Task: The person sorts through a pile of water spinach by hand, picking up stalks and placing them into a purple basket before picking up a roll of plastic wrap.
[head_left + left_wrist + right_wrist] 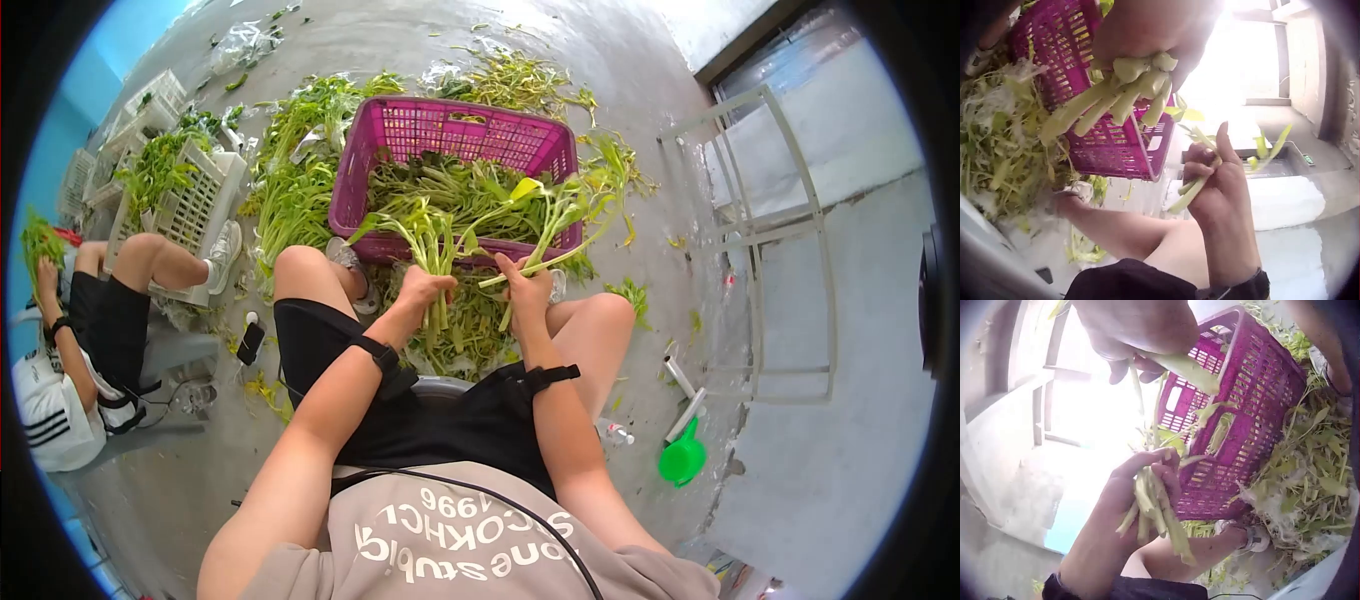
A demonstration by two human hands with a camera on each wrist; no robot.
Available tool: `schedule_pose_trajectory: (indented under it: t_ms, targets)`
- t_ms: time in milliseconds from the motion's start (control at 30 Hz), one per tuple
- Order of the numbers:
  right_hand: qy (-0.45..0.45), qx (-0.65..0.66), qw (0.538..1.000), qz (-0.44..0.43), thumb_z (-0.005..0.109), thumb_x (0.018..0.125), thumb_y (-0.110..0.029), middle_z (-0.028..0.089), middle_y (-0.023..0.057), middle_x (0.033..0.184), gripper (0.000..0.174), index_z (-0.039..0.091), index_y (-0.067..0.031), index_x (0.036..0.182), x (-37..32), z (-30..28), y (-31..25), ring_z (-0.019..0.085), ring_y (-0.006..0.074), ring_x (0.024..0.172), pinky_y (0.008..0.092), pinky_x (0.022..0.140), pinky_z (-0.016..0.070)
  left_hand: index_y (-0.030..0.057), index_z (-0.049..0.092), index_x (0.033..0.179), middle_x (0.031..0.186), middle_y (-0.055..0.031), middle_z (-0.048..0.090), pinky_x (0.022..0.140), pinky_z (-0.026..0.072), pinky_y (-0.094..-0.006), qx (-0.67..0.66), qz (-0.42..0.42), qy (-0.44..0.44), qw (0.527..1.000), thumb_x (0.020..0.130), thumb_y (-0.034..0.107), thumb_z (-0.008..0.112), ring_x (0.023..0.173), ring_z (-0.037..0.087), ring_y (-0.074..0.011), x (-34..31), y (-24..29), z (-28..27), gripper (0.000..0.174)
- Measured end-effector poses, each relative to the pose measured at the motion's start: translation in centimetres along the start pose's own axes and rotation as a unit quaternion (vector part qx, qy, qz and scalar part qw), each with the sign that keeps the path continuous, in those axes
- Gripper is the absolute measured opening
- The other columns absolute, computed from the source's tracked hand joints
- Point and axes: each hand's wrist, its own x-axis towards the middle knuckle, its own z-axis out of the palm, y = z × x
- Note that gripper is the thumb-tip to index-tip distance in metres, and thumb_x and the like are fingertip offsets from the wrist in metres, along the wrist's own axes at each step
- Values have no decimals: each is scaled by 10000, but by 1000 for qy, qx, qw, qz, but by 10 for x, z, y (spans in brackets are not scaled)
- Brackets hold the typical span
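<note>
My left hand [426, 290] grips a bunch of green leafy stalks [432, 240] at the near edge of the purple basket [350, 190]. In the left wrist view the thick cut ends [1129, 94] stick out below that hand [1154, 31]. To the right, my right hand [526, 290] holds a couple of stalks [550, 235] whose leaves reach over the basket's rim. The right wrist view has the left hand [1113, 512] curled round the bunch [1155, 506] and the right hand [1141, 328] above with a pale stalk [1188, 372]. Greens fill the basket's lower part.
Loose leaves [460, 325] lie between the legs; a leafy pile [295, 200] is left of the basket. Another person [80, 350] sits at far left beside white crates [205, 200]. A phone [251, 342] lies on the floor; a green scoop [682, 456] and metal frame [822, 260] are right.
</note>
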Motion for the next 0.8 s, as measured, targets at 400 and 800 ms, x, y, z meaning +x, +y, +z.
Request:
schedule_pose_trajectory:
  t_ms: [400, 800]
  targets:
    - [-123, -84, 981, 121, 883, 787, -335, 504, -35, 594, 430, 526, -106, 712, -4, 10, 2, 411, 64, 420, 239, 394, 317, -19, 680, 915, 815, -95, 714, 507, 484, -329, -12, 109, 52, 993, 827, 114, 762, 598, 631, -175, -21, 33, 1, 179]
    - [-244, -295, 924, -6, 815, 800, -243, 731, 114, 835, 348, 722, -3, 1034, -8, 13, 13, 681, 168, 757, 343, 697, 527, 41, 664, 1048, 923, -29, 694, 652, 490, -281, 41, 161, -83, 983, 778, 126, 856, 747, 627, -109, -15, 23, 7, 342]
